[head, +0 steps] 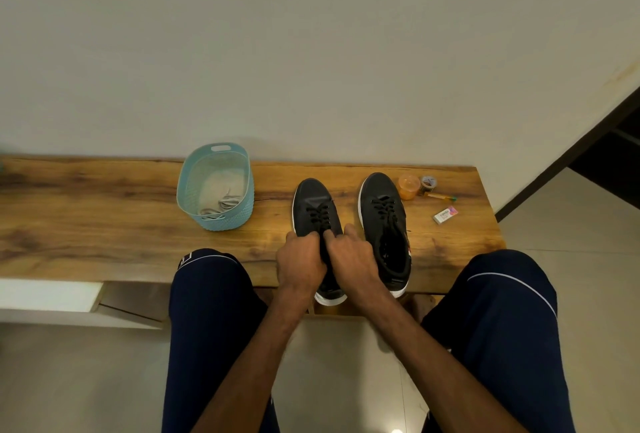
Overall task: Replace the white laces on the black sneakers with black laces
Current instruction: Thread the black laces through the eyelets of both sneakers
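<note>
Wooden bench (104,224) spans the frame, with the person's knees in dark trousers (211,311) at 6 o'clock of it. Light blue basket (225,221) sits at 9 o'clock of the shoes, white laces (225,205) heaped inside. Right sneaker (384,224) and left sneaker (311,197) stand side by side, toes to 12 o'clock, both threaded with black laces (384,205). Left hand (301,259) and right hand (353,256) are on the left sneaker's upper lace rows, fingers curled tight, knuckles up. Cannot tell if lace ends are pinched. At 2 o'clock of the right sneaker: orange jar (408,186), eraser (446,215), tape roll (428,183), pencil (440,195).
</note>
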Demonstrator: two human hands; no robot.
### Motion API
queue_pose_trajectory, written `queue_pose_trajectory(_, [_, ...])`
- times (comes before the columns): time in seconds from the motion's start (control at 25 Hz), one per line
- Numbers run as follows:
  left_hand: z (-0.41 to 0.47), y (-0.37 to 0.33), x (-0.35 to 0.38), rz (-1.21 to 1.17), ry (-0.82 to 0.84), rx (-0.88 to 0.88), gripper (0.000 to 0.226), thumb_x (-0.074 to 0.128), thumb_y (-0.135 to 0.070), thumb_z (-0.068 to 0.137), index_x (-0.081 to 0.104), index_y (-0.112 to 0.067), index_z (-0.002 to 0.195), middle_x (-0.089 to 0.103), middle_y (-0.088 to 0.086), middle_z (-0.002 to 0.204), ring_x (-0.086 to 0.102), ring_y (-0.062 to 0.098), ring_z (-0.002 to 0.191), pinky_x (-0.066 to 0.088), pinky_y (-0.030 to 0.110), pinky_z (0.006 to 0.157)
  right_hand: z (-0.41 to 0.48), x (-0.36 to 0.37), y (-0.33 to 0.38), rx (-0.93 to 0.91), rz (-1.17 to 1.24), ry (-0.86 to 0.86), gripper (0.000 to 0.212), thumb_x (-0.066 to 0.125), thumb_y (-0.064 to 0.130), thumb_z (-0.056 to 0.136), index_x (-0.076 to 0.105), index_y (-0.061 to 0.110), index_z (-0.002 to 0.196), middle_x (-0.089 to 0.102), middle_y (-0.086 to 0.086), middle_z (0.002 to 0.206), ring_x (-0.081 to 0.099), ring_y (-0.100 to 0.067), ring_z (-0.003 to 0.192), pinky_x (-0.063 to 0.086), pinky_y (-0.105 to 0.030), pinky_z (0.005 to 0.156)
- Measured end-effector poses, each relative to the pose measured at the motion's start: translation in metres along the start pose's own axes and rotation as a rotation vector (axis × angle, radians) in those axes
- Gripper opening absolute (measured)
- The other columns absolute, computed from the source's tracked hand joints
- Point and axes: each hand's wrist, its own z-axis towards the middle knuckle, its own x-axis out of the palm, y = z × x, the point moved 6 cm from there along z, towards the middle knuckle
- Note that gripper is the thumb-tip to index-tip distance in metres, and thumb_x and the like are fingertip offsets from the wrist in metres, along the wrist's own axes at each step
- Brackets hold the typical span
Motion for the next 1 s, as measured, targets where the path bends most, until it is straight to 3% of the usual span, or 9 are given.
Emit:
queue_pose_trajectory(0.16, [-0.008, 0.008, 0.007, -0.104, -0.019, -0.032, 0.019, 0.066, -0.019, 0.085, 0.057, -0.020, 0.102, 0.056, 0.003, 0.106, 0.048, 0.020, 0.105, 0.043, 0.028, 0.070, -0.002, 0.005, -0.004, 0.015, -0.003, 0.050, 0.019, 0.057, 0.017, 0.096, 0.064, 0.011, 0.112, 0.057, -0.006, 0.118, 0.043, -0.025, 0.118, 0.049, -0.036, 0.086])
queue_pose_trajectory(0.28, [-0.013, 0.021, 0.008, -0.263, -0.025, -0.117, 0.045, 0.075, -0.022, 0.079, 0.049, -0.018, 0.116, 0.048, 0.004, 0.118, 0.046, 0.021, 0.112, 0.043, 0.027, 0.079, -0.008, 0.009, -0.012, 0.036, 0.058, 0.122, 0.023, 0.061, 0.016, 0.094, 0.067, 0.012, 0.115, 0.049, -0.007, 0.125, 0.044, -0.025, 0.116, 0.048, -0.039, 0.094])
queue_pose_trajectory(0.36, [-0.016, 0.026, 0.017, -0.455, 0.087, -0.183, 0.073, 0.076, -0.020, 0.080, 0.034, -0.012, 0.138, 0.046, 0.010, 0.131, 0.048, 0.026, 0.121, 0.049, 0.034, 0.089, -0.010, 0.003, -0.029, 0.095, 0.207, 0.082, 0.023, 0.064, 0.016, 0.092, 0.065, 0.016, 0.116, 0.049, -0.005, 0.124, 0.046, -0.023, 0.116, 0.048, -0.038, 0.095])
queue_pose_trajectory(0.44, [-0.019, 0.022, 0.030, -0.716, 0.256, -0.246, 0.085, 0.069, -0.012, 0.087, 0.015, -0.012, 0.152, 0.046, 0.013, 0.141, 0.050, 0.031, 0.128, 0.050, 0.046, 0.100, -0.013, -0.012, -0.058, 0.208, 0.277, -0.085, 0.035, 0.069, 0.016, 0.088, 0.057, 0.018, 0.121, 0.047, -0.004, 0.128, 0.043, -0.024, 0.120, 0.047, -0.037, 0.096])
queue_pose_trajectory(0.52, [-0.019, 0.017, 0.038, -0.805, 0.334, -0.243, 0.077, 0.057, -0.007, 0.094, 0.012, -0.017, 0.155, 0.047, 0.013, 0.146, 0.049, 0.032, 0.132, 0.046, 0.051, 0.105, -0.020, -0.014, -0.101, 0.413, 0.301, -0.103, 0.061, 0.073, 0.023, 0.084, 0.041, 0.016, 0.136, 0.041, -0.009, 0.140, 0.040, -0.030, 0.129, 0.045, -0.043, 0.101])
queue_pose_trajectory(0.64, [-0.017, 0.013, 0.039, -0.715, 0.316, -0.190, 0.071, 0.046, -0.012, 0.100, 0.006, -0.019, 0.158, 0.044, 0.013, 0.150, 0.047, 0.033, 0.134, 0.043, 0.051, 0.108, -0.036, 0.014, -0.136, 0.652, 0.466, 0.242, 0.080, 0.070, 0.025, 0.088, 0.020, 0.011, 0.149, 0.043, -0.017, 0.145, 0.045, -0.035, 0.132, 0.043, -0.046, 0.103])
queue_pose_trajectory(0.72, [-0.013, 0.012, 0.041, -0.693, 0.277, -0.154, 0.069, 0.043, -0.013, 0.101, 0.005, -0.021, 0.158, 0.041, 0.012, 0.151, 0.047, 0.032, 0.134, 0.043, 0.049, 0.109, -0.037, 0.026, -0.127, 0.619, 0.522, 0.306, 0.067, 0.060, 0.015, 0.092, 0.023, 0.005, 0.147, 0.053, -0.020, 0.135, 0.054, -0.034, 0.123, 0.048, -0.042, 0.097])
queue_pose_trajectory(0.8, [-0.005, 0.010, 0.041, -0.656, 0.221, -0.104, 0.065, 0.041, -0.013, 0.101, 0.010, -0.020, 0.158, 0.040, 0.010, 0.152, 0.047, 0.030, 0.133, 0.044, 0.048, 0.108, -0.031, 0.027, -0.115, 0.548, 0.504, 0.199, 0.062, 0.054, 0.009, 0.093, 0.024, 0.003, 0.146, 0.056, -0.023, 0.128, 0.058, -0.036, 0.115, 0.051, -0.045, 0.095])
queue_pose_trajectory(1.0, [0.017, 0.013, 0.041, -0.566, 0.098, -0.064, 0.058, 0.038, -0.015, 0.102, 0.020, -0.019, 0.157, 0.044, 0.007, 0.150, 0.053, 0.024, 0.125, 0.046, 0.033, 0.098, -0.012, 0.025, -0.105, 0.473, 0.480, 0.102, 0.064, 0.047, 0.014, 0.098, 0.016, 0.004, 0.153, 0.055, -0.025, 0.127, 0.060, -0.039, 0.109, 0.051, -0.048, 0.093])
